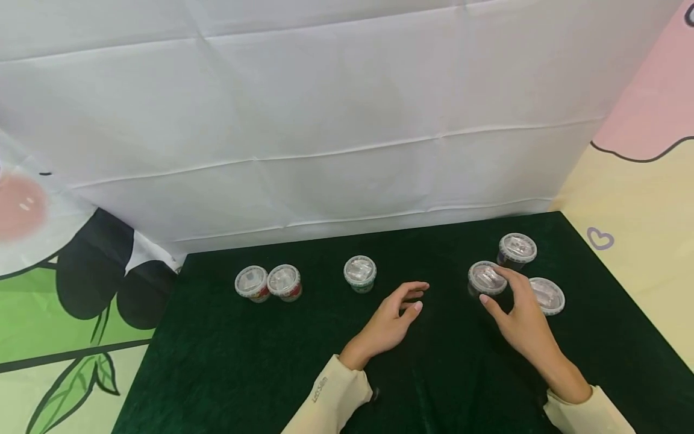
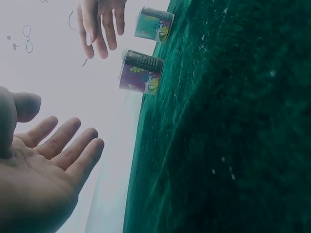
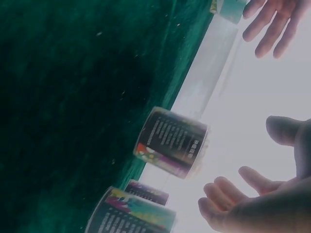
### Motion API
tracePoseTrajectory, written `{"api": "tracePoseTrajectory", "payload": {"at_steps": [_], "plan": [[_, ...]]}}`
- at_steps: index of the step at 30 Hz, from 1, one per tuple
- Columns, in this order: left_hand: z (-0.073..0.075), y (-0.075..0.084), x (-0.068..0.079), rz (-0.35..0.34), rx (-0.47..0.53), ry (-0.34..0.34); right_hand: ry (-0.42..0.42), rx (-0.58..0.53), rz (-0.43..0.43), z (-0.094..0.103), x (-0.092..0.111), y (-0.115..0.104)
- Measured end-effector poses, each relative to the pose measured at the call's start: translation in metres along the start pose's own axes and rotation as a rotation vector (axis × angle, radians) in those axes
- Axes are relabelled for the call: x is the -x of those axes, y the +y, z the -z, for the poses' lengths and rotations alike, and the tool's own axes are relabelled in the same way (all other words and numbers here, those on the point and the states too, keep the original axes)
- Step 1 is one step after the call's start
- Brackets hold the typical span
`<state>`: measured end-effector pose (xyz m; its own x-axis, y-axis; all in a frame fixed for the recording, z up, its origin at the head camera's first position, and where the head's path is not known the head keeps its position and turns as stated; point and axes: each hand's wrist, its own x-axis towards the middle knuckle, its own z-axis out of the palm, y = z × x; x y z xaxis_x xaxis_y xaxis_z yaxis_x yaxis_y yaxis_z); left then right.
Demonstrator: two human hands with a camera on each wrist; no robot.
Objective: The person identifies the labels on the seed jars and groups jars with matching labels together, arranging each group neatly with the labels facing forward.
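Observation:
My right hand (image 1: 523, 322) hovers over a purple-labelled lidded tub (image 1: 487, 278), thumb and fingers spread about its near side. A gap shows between that hand (image 3: 262, 199) and the dark printed side of the tub (image 3: 171, 141) in the right wrist view. Two more tubs stand close by: one behind (image 1: 517, 248) and one to the right (image 1: 547, 295), partly covered by the hand. My left hand (image 1: 387, 322) is held over the cloth with fingers loosely bent and holds nothing. Nearest to it is a single green-labelled tub (image 1: 360, 271).
At the left stand two red-labelled tubs (image 1: 252, 281) side by side. Dark green cloth (image 1: 260, 367) covers the table. A white fabric backdrop (image 1: 325, 120) rises behind the far edge, and a printed cartoon sheet (image 1: 640, 223) hangs at the right.

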<state>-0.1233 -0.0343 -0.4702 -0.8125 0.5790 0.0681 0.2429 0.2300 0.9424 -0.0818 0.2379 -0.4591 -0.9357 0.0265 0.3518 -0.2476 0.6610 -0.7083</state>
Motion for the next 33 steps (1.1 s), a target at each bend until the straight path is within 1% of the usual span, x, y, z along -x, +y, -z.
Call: {"api": "tracePoseTrajectory", "payload": {"at_steps": [3,9,13,18,22,28,33], "plan": [[-0.004,0.000,-0.005,-0.001,-0.006,-0.002,0.013,0.002,0.001,0.001,0.000,0.002],[-0.012,-0.001,-0.015,0.012,0.000,-0.002,0.010,0.017,-0.009,0.001,0.002,0.008],[-0.018,-0.001,-0.022,0.007,0.002,-0.005,-0.006,0.035,-0.053,0.000,0.004,0.011],[-0.024,-0.001,-0.028,0.013,0.007,0.002,-0.039,0.012,-0.116,0.000,0.004,0.011],[-0.029,-0.001,-0.033,0.027,0.004,0.010,-0.049,0.013,-0.126,-0.002,0.004,0.009],[-0.038,-0.001,-0.045,0.061,-0.011,0.004,-0.107,0.002,-0.168,-0.004,0.002,0.010],[-0.044,-0.003,-0.052,0.067,-0.052,-0.009,-0.168,-0.032,-0.221,-0.008,-0.001,0.011]]}}
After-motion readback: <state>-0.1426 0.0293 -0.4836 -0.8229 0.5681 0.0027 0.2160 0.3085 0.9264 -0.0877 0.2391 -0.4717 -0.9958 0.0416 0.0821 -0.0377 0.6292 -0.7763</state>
